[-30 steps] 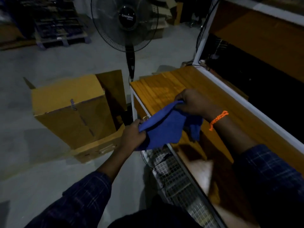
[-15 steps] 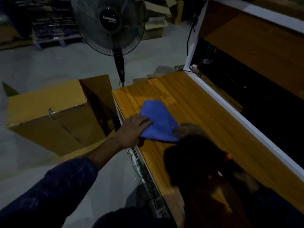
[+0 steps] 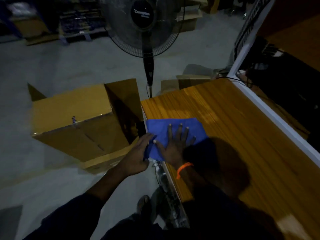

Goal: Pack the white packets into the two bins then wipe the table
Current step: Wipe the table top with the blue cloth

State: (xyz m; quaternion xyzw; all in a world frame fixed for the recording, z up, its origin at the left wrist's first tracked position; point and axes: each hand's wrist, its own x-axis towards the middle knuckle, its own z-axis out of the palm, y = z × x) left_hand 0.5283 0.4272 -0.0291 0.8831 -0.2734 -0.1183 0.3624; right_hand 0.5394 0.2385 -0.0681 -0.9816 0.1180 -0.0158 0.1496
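We see the blue cloth [image 3: 166, 123] lying on the wooden surface [image 3: 233, 129], right at its near-left corner, with one corner hanging over the edge. The right hand [image 3: 174, 144] lies flat on top of it - fingers straight and spread, palm pressing down, nothing clasped. An orange band [image 3: 183, 168] circles that wrist. The left hand [image 3: 138, 153] sits off the surface beside the edge, touching the cloth's overhanging corner; we cannot tell whether it pinches the fabric or only rests against it. Just left of the surface, an open cardboard box [image 3: 74, 122] stands on the grey floor [image 3: 52, 66], flaps up. A black pedestal fan [image 3: 142, 23] stands beyond the surface's far corner - its pole drops between box and surface. A white rail [image 3: 270, 110] borders the surface's right side.
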